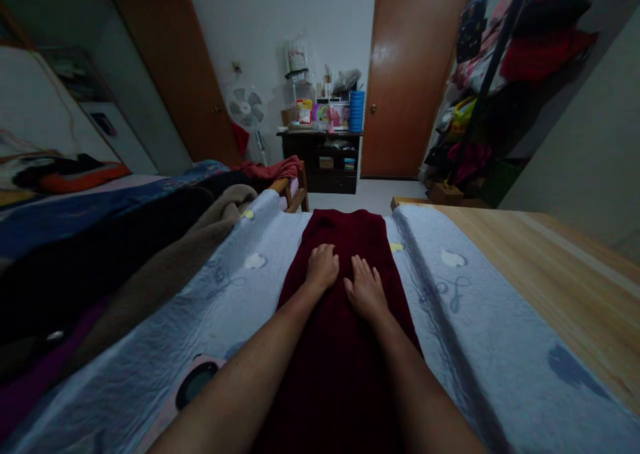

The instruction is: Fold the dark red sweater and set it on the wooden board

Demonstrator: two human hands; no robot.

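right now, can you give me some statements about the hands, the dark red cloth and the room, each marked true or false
1. The left hand and right hand both rest on the dark red cloth. True.
2. The dark red cloth lies underneath the light blue blanket. False: the cloth lies on top of the blanket.
3. In the picture, the white fan stands left of the dark cabinet. True.
4. The right hand is clenched into a fist. False: its fingers are stretched out.
5. The brown door right of the cabinet stands wide open. False: it is shut.
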